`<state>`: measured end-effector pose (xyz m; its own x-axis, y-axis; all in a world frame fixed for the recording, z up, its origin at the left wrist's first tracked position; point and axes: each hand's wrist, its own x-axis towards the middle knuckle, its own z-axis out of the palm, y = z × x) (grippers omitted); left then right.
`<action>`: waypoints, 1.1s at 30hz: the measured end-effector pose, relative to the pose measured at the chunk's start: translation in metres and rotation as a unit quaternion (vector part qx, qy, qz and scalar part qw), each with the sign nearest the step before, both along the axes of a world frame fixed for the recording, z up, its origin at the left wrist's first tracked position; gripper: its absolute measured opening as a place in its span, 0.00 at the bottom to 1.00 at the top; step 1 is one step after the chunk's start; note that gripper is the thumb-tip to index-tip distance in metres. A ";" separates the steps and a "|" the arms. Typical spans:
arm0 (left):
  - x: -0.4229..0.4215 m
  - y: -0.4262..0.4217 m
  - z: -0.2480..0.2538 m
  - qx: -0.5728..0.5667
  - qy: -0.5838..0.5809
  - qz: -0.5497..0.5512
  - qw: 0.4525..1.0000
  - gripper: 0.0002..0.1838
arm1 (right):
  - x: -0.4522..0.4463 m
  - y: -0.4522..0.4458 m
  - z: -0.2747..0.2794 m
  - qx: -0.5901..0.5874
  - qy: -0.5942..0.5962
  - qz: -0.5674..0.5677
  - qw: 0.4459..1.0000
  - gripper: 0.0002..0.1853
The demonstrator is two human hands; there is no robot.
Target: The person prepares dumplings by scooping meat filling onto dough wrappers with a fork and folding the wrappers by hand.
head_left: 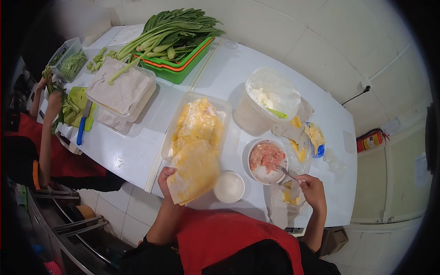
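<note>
A stack of floured yellow dough sheets (195,172) is gripped at its left edge by my left hand (167,182), thumb on top. Behind it, more dough sheets (198,120) fill a clear plastic tray (223,143). My right hand (311,189) pinches the handle of a small metal utensil (287,172); its tip reaches the pink minced meat (266,156), so I cannot tell whether it is a fork or a spoon. The meat sits in a white bowl (267,179). Between my hands stands a small white bowl (229,187).
A lined white tub (250,111) stands behind the meat bowl. Paper with dough scraps (291,195) lies by my right hand. Green baskets (183,73) hold leafy greens (178,32). At left, a co-worker's hands (54,98) handle greens near a blue-handled knife (82,123).
</note>
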<state>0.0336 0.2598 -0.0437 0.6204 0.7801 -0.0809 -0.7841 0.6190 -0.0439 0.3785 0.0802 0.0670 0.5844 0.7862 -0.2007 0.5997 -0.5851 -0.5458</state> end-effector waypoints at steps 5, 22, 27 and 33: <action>0.006 -0.002 0.013 -0.012 0.066 -0.004 0.998 0.28 | -0.038 0.015 0.005 -0.129 -0.197 0.079 0.969 0.10; 0.026 -0.012 0.061 0.112 -0.067 -0.155 0.979 0.42 | -0.045 0.036 0.037 0.096 0.468 0.125 0.869 0.08; 0.040 -0.017 0.076 0.185 -0.013 -0.180 0.966 0.50 | -0.064 0.059 0.046 0.090 0.377 0.170 0.906 0.09; 0.030 -0.019 0.078 0.158 0.020 -0.206 0.966 0.51 | -0.065 0.063 0.051 0.176 0.163 0.278 0.930 0.10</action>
